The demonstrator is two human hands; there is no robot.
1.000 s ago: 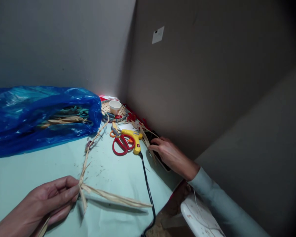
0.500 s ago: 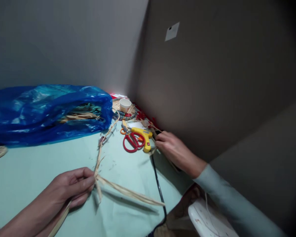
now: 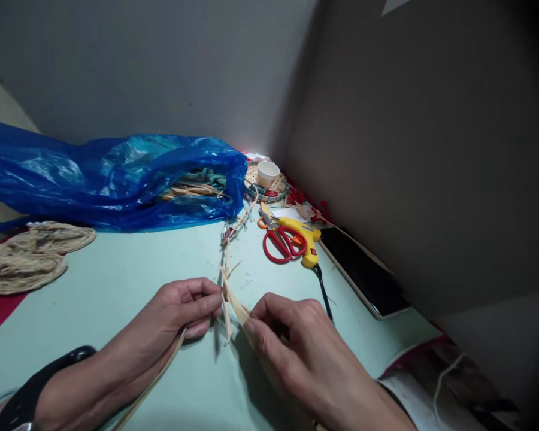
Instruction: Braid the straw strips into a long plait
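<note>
My left hand (image 3: 177, 314) pinches a thin braid of pale dried plant fibre (image 3: 227, 258) at its lower end, with a long strand (image 3: 155, 383) trailing under the palm toward me. Close beside it, my right hand (image 3: 294, 344) has thumb and fingers closed on a flat strip of fibre (image 3: 237, 302) that leads from the same point. A short loose end (image 3: 227, 320) hangs between the hands. The braid stretches away across the pale green table (image 3: 139, 254) toward the back. The rest of the right-hand strip is hidden behind that hand.
Red-handled scissors (image 3: 278, 246) and a yellow glue gun (image 3: 311, 248) lie beyond my right hand, near a dark phone or tablet (image 3: 363, 272). At the back stand a blue plastic bag (image 3: 103, 185) of fibres and a white cup (image 3: 268, 173). Woven soles (image 3: 24, 272) lie left.
My right hand has come back from near the wall at the right to beside my left hand, and now grips the fibre strip. The view has turned left, showing the woven soles and the dark device.
</note>
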